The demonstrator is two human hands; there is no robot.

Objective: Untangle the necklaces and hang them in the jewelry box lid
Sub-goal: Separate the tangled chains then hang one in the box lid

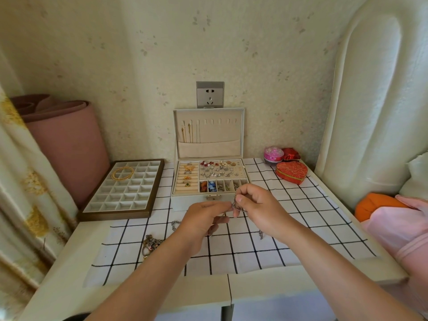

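Observation:
Both my hands are raised over the checked cloth, just in front of the open jewelry box. My right hand pinches a silver necklace chain between thumb and fingers. My left hand pinches the same chain from the left side. A tangled pile of necklaces lies on the cloth to the left, and another silver chain lies near my left wrist. The upright box lid shows a row of hooks, with a few gold chains hanging at its left end.
A brown tray with grid compartments and a gold bangle sits at the left. A red heart-shaped box, a pink round box and a small red box stand at the back right. A small charm lies under my right wrist.

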